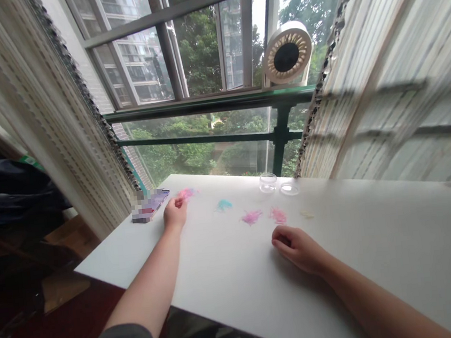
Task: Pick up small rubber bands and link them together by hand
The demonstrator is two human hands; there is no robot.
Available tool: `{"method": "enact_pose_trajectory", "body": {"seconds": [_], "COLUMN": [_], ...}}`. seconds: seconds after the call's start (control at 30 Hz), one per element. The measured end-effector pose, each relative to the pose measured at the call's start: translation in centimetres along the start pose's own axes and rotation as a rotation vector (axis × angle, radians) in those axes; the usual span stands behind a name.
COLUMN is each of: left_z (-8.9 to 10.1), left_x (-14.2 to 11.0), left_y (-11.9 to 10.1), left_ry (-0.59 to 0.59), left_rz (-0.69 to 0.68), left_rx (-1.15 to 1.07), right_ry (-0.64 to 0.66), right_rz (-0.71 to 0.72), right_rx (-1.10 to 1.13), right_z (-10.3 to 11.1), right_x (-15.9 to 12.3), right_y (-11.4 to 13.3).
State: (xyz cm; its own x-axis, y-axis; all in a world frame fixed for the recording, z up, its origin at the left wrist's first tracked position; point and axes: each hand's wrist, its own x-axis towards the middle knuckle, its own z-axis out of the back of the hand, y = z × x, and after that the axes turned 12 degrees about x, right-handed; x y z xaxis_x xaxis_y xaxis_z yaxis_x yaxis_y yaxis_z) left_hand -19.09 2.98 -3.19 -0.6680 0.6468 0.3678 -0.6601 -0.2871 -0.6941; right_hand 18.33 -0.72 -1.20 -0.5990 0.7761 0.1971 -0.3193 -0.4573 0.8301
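Note:
At the far left of the white table (227,265), my left hand (175,213) has its fingers pinched together at the near edge of a mixed pink, purple and blue pile of thin strands (188,194). What its fingertips hold, if anything, is too small to make out. My right hand (296,245) rests on the table with its fingers curled in and nothing visible in them. Just beyond it lies a pink pile (279,215). A purple-pink pile (251,217), a blue pile (224,205) and a small pale yellow pile (306,214) lie about it, apart from one another.
A clear round jar (268,183) stands near the back edge, its clear lid (289,188) beside it. A phone (154,205), partly pixelated, lies at the left edge. Behind are a green railing (211,106), a white round fan (288,52) and curtains (393,76).

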Motion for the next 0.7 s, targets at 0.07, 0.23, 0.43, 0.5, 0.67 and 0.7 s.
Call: {"method": "enact_pose_trajectory", "body": {"seconds": [0.07,0.23,0.43,0.5,0.67,0.7], "left_z": [0.1,0.3,1.5,2.1,3.1,3.2], "left_x": [-0.1,-0.2,-0.6,-1.2,-3.1,-3.4], "left_y": [-0.1,-0.3,-1.1,-1.4,-1.8,-1.9], "left_ry": [0.011,0.018,0.095,0.171,0.442,0.459], "left_rz": [-0.005,0.004,0.026,0.017,0.011,-0.016], "left_rx": [0.001,0.014,0.037,0.034,0.025,0.060], "right_ry": [-0.001,0.002,-0.001,0.000,0.003,0.001], "right_rz": [-0.001,0.003,-0.007,-0.010,-0.002,-0.001], "right_rx": [0.007,-0.005,-0.004,-0.009,-0.008,-0.002], "right_z": [0.0,0.1,0.1,0.0,0.0,0.0], "right_x": [0.0,0.0,0.0,0.0,-0.1,-0.1], "right_y": [0.1,0.2,0.1,0.1,0.1,0.1]}}
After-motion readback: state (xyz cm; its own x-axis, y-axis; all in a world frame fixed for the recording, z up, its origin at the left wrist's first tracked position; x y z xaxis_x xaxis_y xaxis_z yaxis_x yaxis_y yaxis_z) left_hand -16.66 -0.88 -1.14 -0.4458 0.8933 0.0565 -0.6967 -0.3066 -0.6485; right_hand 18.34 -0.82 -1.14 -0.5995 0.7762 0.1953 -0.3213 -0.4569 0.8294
